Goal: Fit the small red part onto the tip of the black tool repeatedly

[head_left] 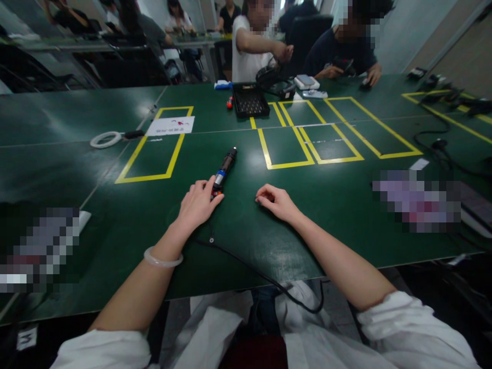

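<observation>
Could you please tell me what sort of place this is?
Probably a workshop or training room: a green table marked with yellow tape, what looks like an electric screwdriver at the left hand, and other people beyond the table.

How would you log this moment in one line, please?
left hand: on rear end of black tool | right hand: loosely curled, nothing visibly held | dark tray: on green table, beyond tool

Dim exposure, dull green cast. Soft glare on green tabletop, brighter patches far left. Background people blurry. Wide-angle stretch toward edges; mosaic blocks both sides.
</observation>
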Motion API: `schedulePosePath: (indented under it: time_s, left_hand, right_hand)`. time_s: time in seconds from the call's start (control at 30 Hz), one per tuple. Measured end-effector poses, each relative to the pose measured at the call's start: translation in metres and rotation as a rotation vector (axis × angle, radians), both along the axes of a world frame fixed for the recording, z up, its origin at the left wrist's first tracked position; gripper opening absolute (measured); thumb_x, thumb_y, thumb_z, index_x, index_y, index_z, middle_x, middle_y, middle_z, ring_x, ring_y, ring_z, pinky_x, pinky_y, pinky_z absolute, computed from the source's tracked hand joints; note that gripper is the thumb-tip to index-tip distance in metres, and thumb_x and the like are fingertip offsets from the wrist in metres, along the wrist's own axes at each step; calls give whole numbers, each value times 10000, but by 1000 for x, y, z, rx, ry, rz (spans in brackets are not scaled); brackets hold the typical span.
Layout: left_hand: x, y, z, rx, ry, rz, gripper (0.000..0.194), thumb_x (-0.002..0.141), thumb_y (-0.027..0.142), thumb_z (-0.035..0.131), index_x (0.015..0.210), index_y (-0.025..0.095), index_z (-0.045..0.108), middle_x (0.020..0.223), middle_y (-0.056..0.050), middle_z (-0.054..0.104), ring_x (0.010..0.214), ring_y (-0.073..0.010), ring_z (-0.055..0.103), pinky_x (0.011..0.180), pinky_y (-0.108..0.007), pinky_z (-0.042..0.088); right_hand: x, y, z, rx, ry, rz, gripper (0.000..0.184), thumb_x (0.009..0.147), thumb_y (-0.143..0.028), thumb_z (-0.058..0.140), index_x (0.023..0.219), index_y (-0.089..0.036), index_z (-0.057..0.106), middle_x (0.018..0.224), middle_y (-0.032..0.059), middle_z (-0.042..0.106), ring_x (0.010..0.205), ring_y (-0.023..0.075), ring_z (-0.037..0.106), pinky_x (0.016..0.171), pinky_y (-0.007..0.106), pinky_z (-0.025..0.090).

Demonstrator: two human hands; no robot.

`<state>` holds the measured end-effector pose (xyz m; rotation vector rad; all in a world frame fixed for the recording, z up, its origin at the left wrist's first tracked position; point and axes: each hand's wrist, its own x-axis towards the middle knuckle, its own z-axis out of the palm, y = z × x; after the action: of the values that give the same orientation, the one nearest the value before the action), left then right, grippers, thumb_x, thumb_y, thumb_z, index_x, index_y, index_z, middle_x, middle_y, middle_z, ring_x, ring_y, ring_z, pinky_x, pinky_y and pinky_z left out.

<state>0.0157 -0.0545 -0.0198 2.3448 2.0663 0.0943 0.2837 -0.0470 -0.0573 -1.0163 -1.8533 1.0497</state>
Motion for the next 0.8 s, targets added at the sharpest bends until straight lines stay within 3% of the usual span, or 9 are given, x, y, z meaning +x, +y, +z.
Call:
schedulePosePath:
  time_s: [0.23,0.5,0.63,0.8]
  left_hand:
    - [-75,16,2,-27,9,205,747,939,586,336,1541,144,333,1369,-230,464,1189,-400,490,964,-491,432]
    - [-157,38,-9,-81,-12,408,786,922,607,404,1553,147,308,1408,-232,431,1235,-386,454,1016,-509,395]
    - [-182,44,-11,-81,7,429,779,905,557,480,1536,120,343,1387,-210,464,1214,-354,465,1032,-479,394]
    - [-194,46,-4,-117,51,454,757,906,532,493,1536,138,346,1407,-194,454,1237,-338,452,1057,-462,378]
  right_hand:
    - [-1,0,-1,-22,24,13,77,866,-202,564,908,-166,618,803,18,698,660,112,593,630,223,433]
    - [-5,1,1,-33,-7,12,84,887,-218,566,910,-171,632,800,17,689,653,108,579,603,219,415]
    - [-4,1,0,-64,-9,10,76,886,-227,580,913,-178,631,804,18,692,667,113,595,612,224,426]
    - [-3,2,-3,-115,67,18,94,898,-249,569,929,-178,622,815,29,696,679,123,611,635,242,460]
